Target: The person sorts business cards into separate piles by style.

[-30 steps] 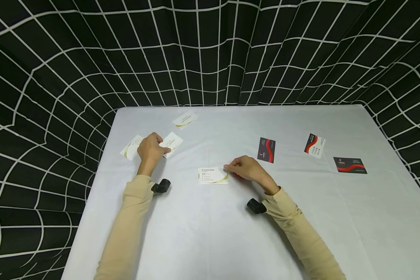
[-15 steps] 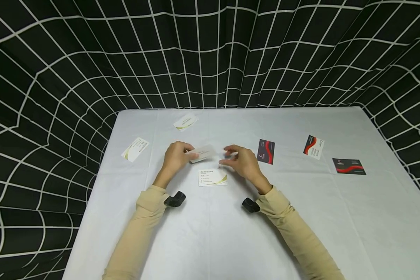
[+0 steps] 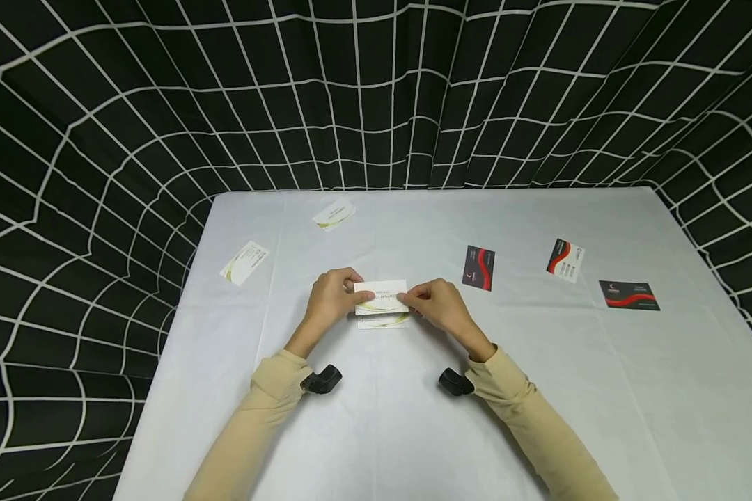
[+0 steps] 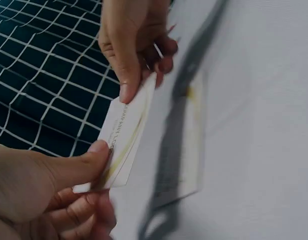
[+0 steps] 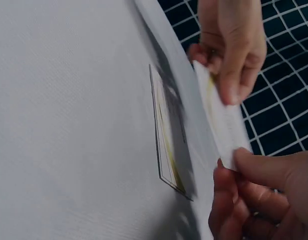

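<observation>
A white business card [image 3: 382, 296] with a gold curve hangs in the air between both hands, clear of the table in the wrist views. My left hand [image 3: 333, 299] pinches its left end, thumb [image 4: 96, 155] on the printed face. At the other end my right hand [image 3: 441, 305] pinches it between thumb [image 5: 259, 162] and fingers. Just below lies another white and gold card [image 3: 382, 321] flat on the table, its upper part hidden by the held card in the head view. The right wrist view shows this lying card [image 5: 166, 135] in the hands' shadow.
Two white and gold cards, one at the left [image 3: 244, 263] and one farther back [image 3: 334, 215], lie on the white table [image 3: 376, 431]. To the right lie a dark card [image 3: 479, 268], a white and red card [image 3: 565, 260] and another dark card [image 3: 629, 295]. A black gridded curtain [image 3: 376, 97] stands behind.
My left hand has lifted a white card from the table's left and carried it rightward to the middle. My right hand left the lying card and now holds the lifted card's other end.
</observation>
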`<state>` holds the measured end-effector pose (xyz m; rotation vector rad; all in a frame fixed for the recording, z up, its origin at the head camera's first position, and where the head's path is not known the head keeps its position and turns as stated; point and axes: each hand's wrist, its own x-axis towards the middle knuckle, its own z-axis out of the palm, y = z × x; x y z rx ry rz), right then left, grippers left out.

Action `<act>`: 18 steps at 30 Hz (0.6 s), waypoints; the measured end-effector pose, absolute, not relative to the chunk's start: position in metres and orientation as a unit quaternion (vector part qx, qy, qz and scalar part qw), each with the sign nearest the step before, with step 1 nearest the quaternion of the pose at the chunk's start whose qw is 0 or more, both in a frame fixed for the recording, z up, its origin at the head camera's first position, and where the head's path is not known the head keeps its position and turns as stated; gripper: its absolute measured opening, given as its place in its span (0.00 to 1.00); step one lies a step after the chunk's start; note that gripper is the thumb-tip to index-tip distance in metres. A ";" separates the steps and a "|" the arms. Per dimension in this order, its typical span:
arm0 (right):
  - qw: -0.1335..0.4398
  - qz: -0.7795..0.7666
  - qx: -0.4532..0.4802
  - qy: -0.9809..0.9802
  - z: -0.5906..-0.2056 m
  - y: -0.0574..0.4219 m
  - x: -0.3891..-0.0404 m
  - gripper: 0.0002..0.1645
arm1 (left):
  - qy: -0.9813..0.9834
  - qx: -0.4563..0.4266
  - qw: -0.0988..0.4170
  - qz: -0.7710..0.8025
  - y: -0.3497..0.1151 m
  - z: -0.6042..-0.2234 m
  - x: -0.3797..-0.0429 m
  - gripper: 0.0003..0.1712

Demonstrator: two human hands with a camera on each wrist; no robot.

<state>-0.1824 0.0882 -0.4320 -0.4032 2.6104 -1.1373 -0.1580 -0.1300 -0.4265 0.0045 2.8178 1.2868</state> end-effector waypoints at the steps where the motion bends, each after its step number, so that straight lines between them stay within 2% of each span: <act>1: 0.140 -0.380 -0.128 0.905 -0.431 0.089 -0.180 0.17 | 0.913 -0.002 0.024 0.407 -0.129 -0.428 -0.156 0.19; 11: 0.181 -0.291 -0.075 0.937 -0.429 0.086 -0.172 0.18 | 0.956 0.010 0.011 0.293 -0.120 -0.441 -0.146 0.19; 18: 0.161 -0.282 -0.082 0.942 -0.436 0.082 -0.172 0.16 | 0.964 0.013 -0.006 0.265 -0.119 -0.447 -0.143 0.19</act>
